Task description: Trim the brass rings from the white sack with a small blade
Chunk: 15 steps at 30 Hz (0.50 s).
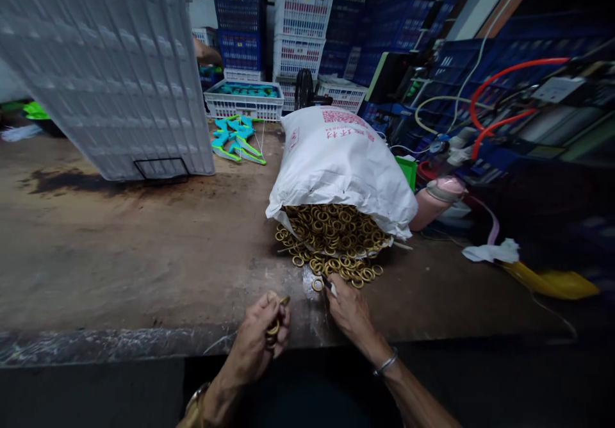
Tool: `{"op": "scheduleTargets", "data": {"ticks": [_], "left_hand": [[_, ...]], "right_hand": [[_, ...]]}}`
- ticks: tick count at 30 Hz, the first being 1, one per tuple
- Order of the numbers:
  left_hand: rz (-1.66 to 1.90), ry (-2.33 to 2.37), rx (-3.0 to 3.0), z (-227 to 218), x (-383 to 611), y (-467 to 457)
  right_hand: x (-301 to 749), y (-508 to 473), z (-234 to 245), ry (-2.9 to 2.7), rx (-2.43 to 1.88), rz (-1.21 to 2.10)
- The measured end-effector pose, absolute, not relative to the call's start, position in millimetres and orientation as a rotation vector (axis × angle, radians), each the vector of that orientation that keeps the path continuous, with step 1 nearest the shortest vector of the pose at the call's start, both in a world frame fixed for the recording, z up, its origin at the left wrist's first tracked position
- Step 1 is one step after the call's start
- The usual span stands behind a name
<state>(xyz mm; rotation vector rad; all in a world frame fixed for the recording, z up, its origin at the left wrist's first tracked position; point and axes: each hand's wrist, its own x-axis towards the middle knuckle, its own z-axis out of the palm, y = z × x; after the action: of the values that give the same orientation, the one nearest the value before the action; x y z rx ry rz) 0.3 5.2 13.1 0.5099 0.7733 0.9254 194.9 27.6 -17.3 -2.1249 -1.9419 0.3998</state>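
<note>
My left hand is closed around several brass-coloured rings, just above the front edge of the workbench. A white woven sack lies on its side, its mouth towards me, with many such rings spilling out onto the wood. In front of the spill, my right hand grips a small tool with a dark tip and a whitish part; its exact kind is hidden by the fingers. The tool's tip is right beside a loose ring on the bench.
Left stands a tall whitish ribbed panel on a wire stand. Teal and green toy bows lie behind, near a white crate. Right are a pink bottle, red hoses and a yellow bag. A person's arm shows behind the panel.
</note>
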Motion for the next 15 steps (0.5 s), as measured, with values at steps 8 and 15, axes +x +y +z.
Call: {"op": "scheduleTargets", "data": {"ticks": [8, 15], "left_hand": [[0.923, 0.754, 0.409, 5.9, -1.9, 15.3], [0.904, 0.686, 0.261, 2.0, -5.3, 18.7]], "right_hand": [[185.0, 29.7, -14.6, -1.944, -2.145, 0.289], [182.4, 34.4, -13.0, -1.937, -2.120, 0.431]]}}
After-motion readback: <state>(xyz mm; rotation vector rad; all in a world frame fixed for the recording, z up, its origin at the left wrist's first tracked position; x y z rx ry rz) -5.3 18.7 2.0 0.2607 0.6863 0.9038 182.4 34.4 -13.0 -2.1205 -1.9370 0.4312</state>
